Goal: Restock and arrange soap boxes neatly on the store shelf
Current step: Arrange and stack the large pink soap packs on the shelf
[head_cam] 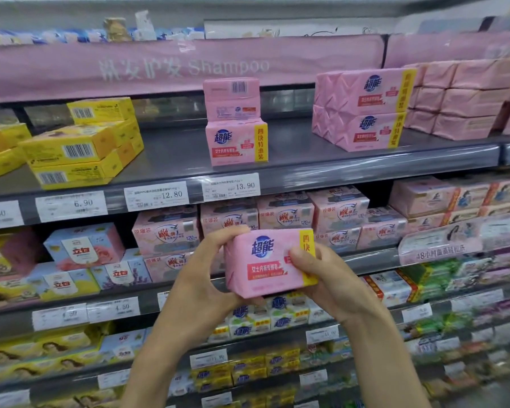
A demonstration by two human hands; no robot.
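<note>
Both hands carry one pink soap pack point(270, 263) clear of any shelf. The left hand point(206, 272) has its fingers point(218, 241) curled round the left end. The right hand point(321, 278) lays its thumb on the yellow strip, other digits hidden behind. Label faces out, slightly tilted.

Beyond, on the upper shelf point(174, 154), a middle stack point(236, 142) of two matching packs stands above the 13.90 tag point(231, 187) — its top pack shows the barcode side.

Judgement: level the pack, label forward, and set it in the bare gap between that stack and the right stack point(362, 110) — front edges flush.
</note>
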